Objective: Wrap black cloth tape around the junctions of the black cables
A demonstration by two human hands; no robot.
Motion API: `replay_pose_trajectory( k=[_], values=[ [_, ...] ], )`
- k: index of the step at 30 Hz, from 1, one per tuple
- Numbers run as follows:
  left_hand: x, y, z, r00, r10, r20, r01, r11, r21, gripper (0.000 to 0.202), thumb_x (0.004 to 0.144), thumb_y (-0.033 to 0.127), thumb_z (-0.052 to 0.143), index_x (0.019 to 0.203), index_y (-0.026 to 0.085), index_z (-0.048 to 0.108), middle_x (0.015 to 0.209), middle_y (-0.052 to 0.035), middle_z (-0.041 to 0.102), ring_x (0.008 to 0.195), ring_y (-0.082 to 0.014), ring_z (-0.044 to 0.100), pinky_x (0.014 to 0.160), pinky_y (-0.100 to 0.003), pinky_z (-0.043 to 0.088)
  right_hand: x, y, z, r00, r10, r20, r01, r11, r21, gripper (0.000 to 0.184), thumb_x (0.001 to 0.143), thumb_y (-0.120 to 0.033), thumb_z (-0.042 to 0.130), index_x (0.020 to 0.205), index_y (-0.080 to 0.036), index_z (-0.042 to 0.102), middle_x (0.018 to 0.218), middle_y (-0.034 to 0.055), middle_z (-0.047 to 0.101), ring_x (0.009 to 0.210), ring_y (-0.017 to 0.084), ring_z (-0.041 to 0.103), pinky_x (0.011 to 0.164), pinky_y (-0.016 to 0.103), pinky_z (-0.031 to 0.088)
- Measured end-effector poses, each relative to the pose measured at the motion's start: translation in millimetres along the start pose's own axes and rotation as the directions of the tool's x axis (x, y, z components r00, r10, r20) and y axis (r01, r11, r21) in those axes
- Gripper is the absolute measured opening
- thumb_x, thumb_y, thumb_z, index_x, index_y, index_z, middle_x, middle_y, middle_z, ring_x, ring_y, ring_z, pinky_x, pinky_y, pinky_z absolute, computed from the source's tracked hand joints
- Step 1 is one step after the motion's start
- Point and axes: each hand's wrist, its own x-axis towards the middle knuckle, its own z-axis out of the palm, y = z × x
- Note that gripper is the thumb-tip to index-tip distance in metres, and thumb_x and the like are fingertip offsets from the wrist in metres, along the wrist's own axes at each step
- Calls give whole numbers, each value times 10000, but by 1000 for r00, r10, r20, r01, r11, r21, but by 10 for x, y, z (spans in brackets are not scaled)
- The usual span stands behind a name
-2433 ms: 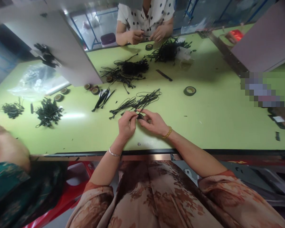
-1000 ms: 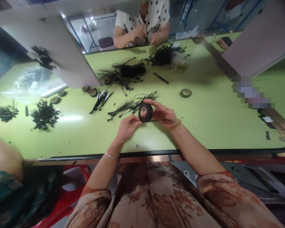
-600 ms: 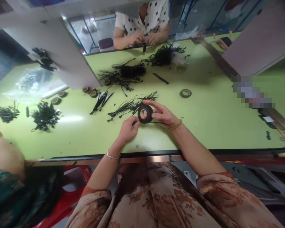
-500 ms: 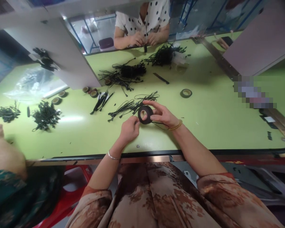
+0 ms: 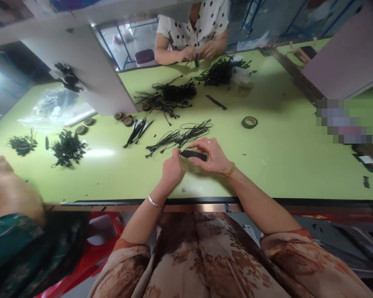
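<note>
My right hand (image 5: 211,156) grips a black tape roll (image 5: 194,155), turned edge-on and held low over the green table (image 5: 279,161). My left hand (image 5: 173,169) is pinched shut against the roll's left end, on a thin black piece I cannot make out. A loose bundle of black cables (image 5: 180,136) lies on the table just beyond both hands.
More black cable heaps (image 5: 170,93) lie farther back, with a flat black strip (image 5: 215,102) and a tape roll (image 5: 249,122) to the right. Small rolls (image 5: 127,121) sit near a grey panel (image 5: 81,70). One person works opposite, another's arm (image 5: 6,186) rests at the left.
The tape roll has turned from facing me to edge-on and dropped closer to the table. My left hand has closed in on its left end.
</note>
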Motion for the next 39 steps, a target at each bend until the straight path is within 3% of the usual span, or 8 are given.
replay_pose_trajectory(
  k=[4,9,15,21,26,34,37,39],
  values=[
    [19,-74,-5,999,14,-33,-17,997,-73,248,901,175,399,1133,156,486,743,-87,656,652,-258,640,646,-345,432,-14,-38,62,1000,-26,-16,22,973,-231,426,762,-594,664,902,-195,718,677,48,678,871,257,613,852,416,352],
    [8,-91,-6,995,38,-92,-48,992,-118,245,898,182,421,1133,165,487,797,-86,662,683,-240,635,682,-338,430,-35,-68,149,999,45,-31,-52,952,-302,364,766,-527,655,898,-200,744,616,45,676,782,247,605,801,386,377],
    [-24,-38,-33,988,0,-154,-43,961,-275,190,929,207,379,1087,177,480,782,-60,629,655,-203,582,683,-327,399,-8,-95,190,976,219,-4,-212,938,-274,355,767,-347,600,1040,-192,768,608,29,666,692,218,589,646,314,388],
    [-16,-46,-49,998,16,-66,-49,837,-545,80,898,183,395,921,211,465,659,25,510,612,-148,491,623,-276,372,14,-50,159,940,339,28,-336,938,-88,374,807,-397,600,1090,-209,758,517,-40,532,535,139,464,578,261,357],
    [31,-81,-22,1000,22,-17,-27,733,-679,94,889,276,486,832,206,458,666,40,462,595,-114,419,589,-248,340,2,-57,172,956,293,-2,-290,948,-129,219,754,-314,625,871,-215,780,594,0,619,634,166,534,628,278,393],
    [-4,-27,-25,981,17,-193,-93,916,-390,208,937,278,454,740,214,435,682,20,461,653,-136,421,649,-271,326,-39,-101,191,993,119,-24,-118,898,-424,320,795,-421,617,995,-216,761,729,75,702,758,237,587,678,330,389],
    [18,-51,-11,980,6,-201,-104,871,-481,249,929,296,458,699,208,424,662,23,439,652,-133,410,647,-268,344,-48,-125,229,999,48,15,-34,856,-516,387,836,-424,582,1104,-189,731,837,109,736,851,274,594,758,375,388],
    [54,-96,-12,991,-9,-134,-74,797,-599,275,913,341,488,680,204,438,623,33,419,618,-124,387,619,-260,346,-47,-139,254,996,84,9,-68,852,-518,453,851,-430,570,1203,-174,694,899,128,739,867,285,598,759,386,391]
  ],
)
